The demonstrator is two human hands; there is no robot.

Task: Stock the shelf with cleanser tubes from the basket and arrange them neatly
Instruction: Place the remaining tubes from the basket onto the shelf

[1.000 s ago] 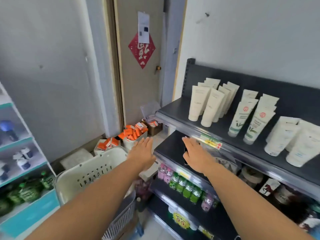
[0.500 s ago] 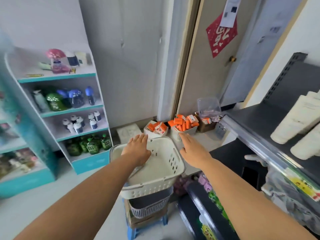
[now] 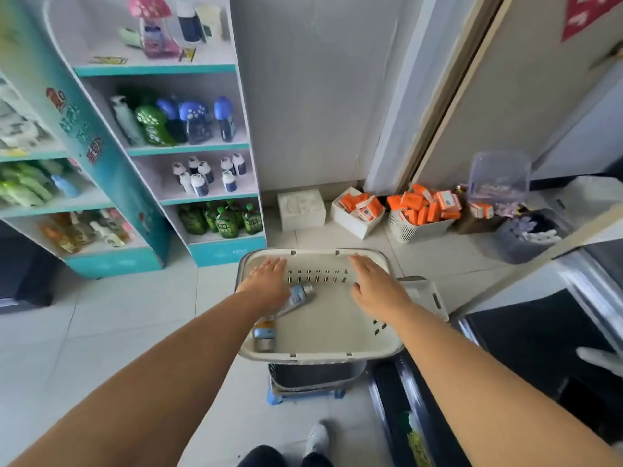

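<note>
Both bare arms reach forward and down, roughly parallel. The left hand [image 3: 266, 281] lies palm down, fingers straight and close together. The right hand [image 3: 372, 286] lies palm down, fingers extended, thumb spread inward.

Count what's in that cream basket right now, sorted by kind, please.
Tubes: 2, one beside the left hand, one by the near rim of the basket.
Hands: 2, left hand and right hand.
Total: 4.

No text can be read. Lettering on the teal side panel of the display shelf [image 3: 111, 170] is blurred. Blue labels on the grey tubes [image 3: 298, 295] in the cream plastic basket [image 3: 320, 357], the orange carton labels [image 3: 418, 207] and the red paper door sign [image 3: 586, 15] are unreadable.
</note>
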